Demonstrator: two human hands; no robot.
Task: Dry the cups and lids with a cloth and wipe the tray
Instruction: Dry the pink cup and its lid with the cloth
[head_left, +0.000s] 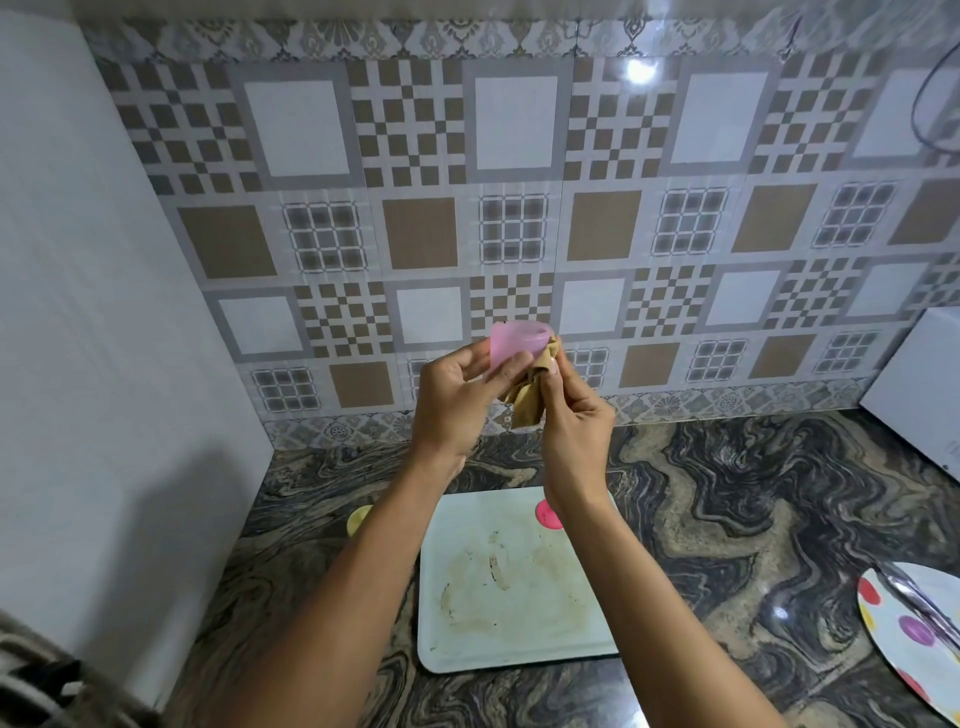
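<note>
My left hand (457, 400) holds a small translucent pink cup (517, 343) up in front of the tiled wall. My right hand (574, 421) grips a tan cloth (527, 402) and presses it against the cup's right side, with the rest of the cloth hanging down between both hands. Below on the counter lies a white tray (467, 639) with brownish stains. A pink lid (545, 515) sits at the tray's far right edge, partly hidden by my right forearm. A yellow lid or cup (357, 519) stands left of the tray, partly behind my left forearm.
The counter (727, 519) is dark swirled stone. A white plate with coloured dots (914, 634) holding a metal utensil lies at the right edge. A white appliance (924, 384) stands at the far right. A plain white wall (104, 364) closes the left side.
</note>
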